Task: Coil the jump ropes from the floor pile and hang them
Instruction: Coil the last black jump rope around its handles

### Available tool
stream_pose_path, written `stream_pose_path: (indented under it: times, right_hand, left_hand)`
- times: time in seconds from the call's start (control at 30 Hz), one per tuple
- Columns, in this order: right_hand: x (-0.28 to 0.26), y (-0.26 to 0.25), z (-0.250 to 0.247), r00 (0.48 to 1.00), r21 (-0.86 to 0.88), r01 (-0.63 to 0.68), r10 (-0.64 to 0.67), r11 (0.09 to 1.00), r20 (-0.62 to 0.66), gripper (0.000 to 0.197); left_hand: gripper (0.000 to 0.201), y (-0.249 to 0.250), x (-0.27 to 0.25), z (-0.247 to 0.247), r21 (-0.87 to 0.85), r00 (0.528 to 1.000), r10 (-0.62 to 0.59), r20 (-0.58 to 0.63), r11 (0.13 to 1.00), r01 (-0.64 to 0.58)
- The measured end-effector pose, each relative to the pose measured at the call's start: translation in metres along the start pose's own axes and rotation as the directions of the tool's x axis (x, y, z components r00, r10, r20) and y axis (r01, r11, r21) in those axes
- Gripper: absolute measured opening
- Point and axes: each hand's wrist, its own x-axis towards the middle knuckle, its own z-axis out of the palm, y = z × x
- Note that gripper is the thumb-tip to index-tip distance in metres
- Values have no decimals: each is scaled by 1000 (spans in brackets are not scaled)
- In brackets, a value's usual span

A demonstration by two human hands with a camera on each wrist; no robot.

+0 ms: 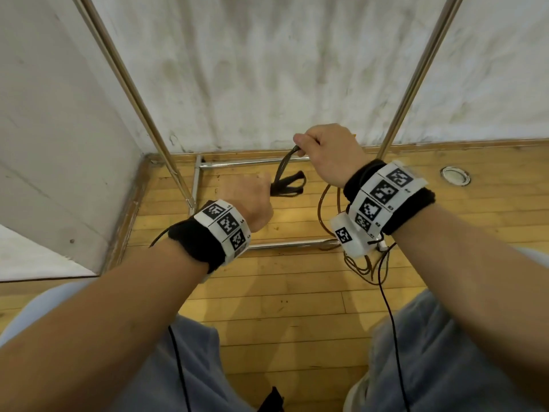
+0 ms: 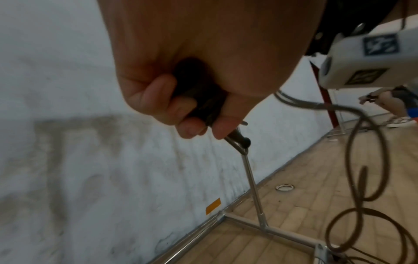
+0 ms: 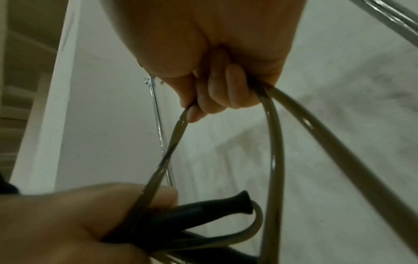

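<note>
— Forearms reach forward from the bottom of the head view, each wrist wrapped in a black band with white marker tiles. What is the left hand [image 1: 249, 200] doing?

— It is fisted, knuckles up, fingers [image 2: 158, 100] curled round the black handles [image 3: 203, 209] of the jump rope [image 3: 274, 142], which jut out past the thumb.

— And the right hand [image 1: 326, 153]?

— Raised higher, fingers [image 3: 217, 89] curled tight round several strands of the smooth, glossy brown cord. One strand runs down to the left fist; loops hang below the right wrist to the wooden plank floor [image 1: 282, 292].

— Behind them?

— Shiny metal rack [image 1: 142, 111] tubes against a stained white wall [image 1: 282, 69].
</note>
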Motion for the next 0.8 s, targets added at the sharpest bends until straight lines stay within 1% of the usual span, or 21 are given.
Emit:
stream_pose_path:
  times: [0.07,0.13,0.23,0.3,0.37,0.43,0.5,0.57,0.6,0.67,0.73,0.77,0.8]
  right_hand:
    - [6,11,2,999,-45,-37,37,998,12,38]
    - [12,23,0,996,-35,-82,83,996,23,39]
    - [16,37,-1,987,47,-148,144,988,73,41]
    - [17,41,-2,976,139,-196,179,971,122,42]
    - [19,42,-3,963,228,-243,205,943,177,45]
    - [22,42,-1,953,310,-287,239,906,185,45]
    - [21,41,6,943,424,-327,264,845,200,34]
    - [16,39,18,940,495,-332,237,803,247,28]
    - [12,37,26,931,522,-350,226,778,287,29]
    - [5,33,42,884,555,-437,224,708,410,36]
    - [-2,27,55,835,559,-512,222,652,504,41]
    - [-4,24,59,828,558,-521,226,646,512,42]
    - [-7,21,62,841,557,-504,227,660,492,43]
  left_hand:
    - [14,2,-2,-2,0,998,58,-16,998,-58]
    - [13,2,-4,-5,-35,989,138,-61,990,-140]
    - [14,0,-8,-10,-139,954,276,-120,946,-292]
    - [15,-1,-11,-16,-252,943,293,-160,911,-326]
    - [17,-1,-12,-24,-397,945,252,-207,861,-317]
    - [22,0,-10,-31,-503,955,186,-232,817,-282]
    - [27,0,-6,-36,-574,965,103,-241,786,-228]
    - [28,-1,-2,-41,-635,963,28,-267,747,-198]
    - [27,-3,-1,-42,-671,959,-3,-283,715,-196]
    - [26,-8,2,-45,-734,952,-39,-305,646,-208]
    - [26,-14,5,-44,-747,953,-47,-298,634,-202]
    - [24,-18,7,-43,-740,955,-52,-292,645,-191]
    - [23,-21,8,-41,-730,955,-65,-289,660,-176]
